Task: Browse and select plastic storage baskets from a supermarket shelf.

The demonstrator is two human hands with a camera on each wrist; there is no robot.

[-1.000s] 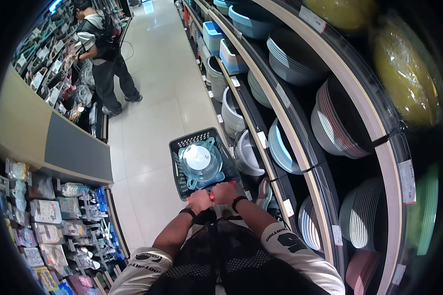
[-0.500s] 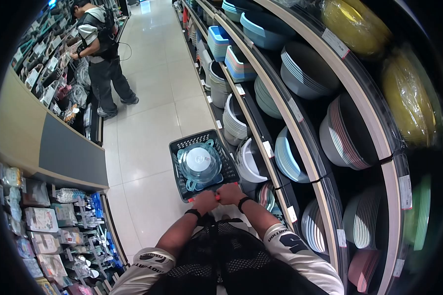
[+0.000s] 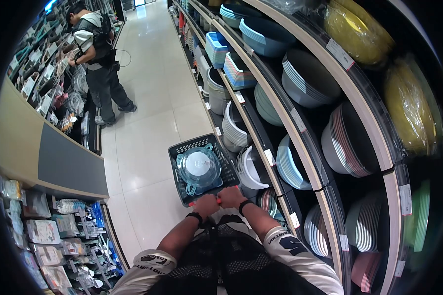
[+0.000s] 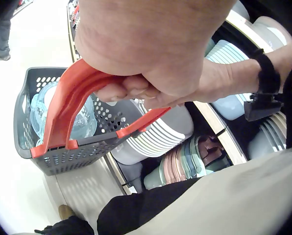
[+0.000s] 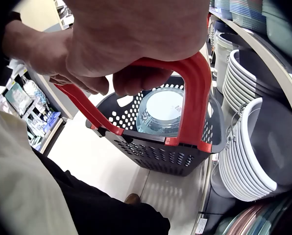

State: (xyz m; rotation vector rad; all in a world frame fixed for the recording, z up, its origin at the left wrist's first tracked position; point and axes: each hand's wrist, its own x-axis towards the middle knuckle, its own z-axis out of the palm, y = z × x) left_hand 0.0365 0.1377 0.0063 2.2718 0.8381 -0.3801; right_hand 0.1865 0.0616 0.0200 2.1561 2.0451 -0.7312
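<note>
A dark grey perforated shopping basket (image 3: 175,173) hangs in front of the body over the floor, with a red handle (image 4: 62,110). Both hands grip that handle side by side. My left hand (image 3: 205,205) curls its fingers under the red bar, seen close in the left wrist view. To its right, my right hand (image 3: 231,197) has its fingers wrapped round the same handle; the right wrist view shows the bar (image 5: 197,93) beneath its palm. Inside the basket lies a clear bluish round container (image 3: 212,172) with side handles and a white round label (image 5: 164,105) on top.
Shelves on the right hold stacked basins (image 3: 310,81), grey buckets (image 3: 255,169) and yellow wrapped goods (image 3: 411,108). Small packaged goods (image 3: 47,233) hang at lower left beside a cabinet end (image 3: 71,164). Farther up the tiled aisle (image 3: 147,98), another person (image 3: 101,64) stands facing the left shelves.
The shelves on the right have shifted downward and slightly right in the head view. The other person appears slightly farther left. Both hands stay on the basket handle throughout.
</note>
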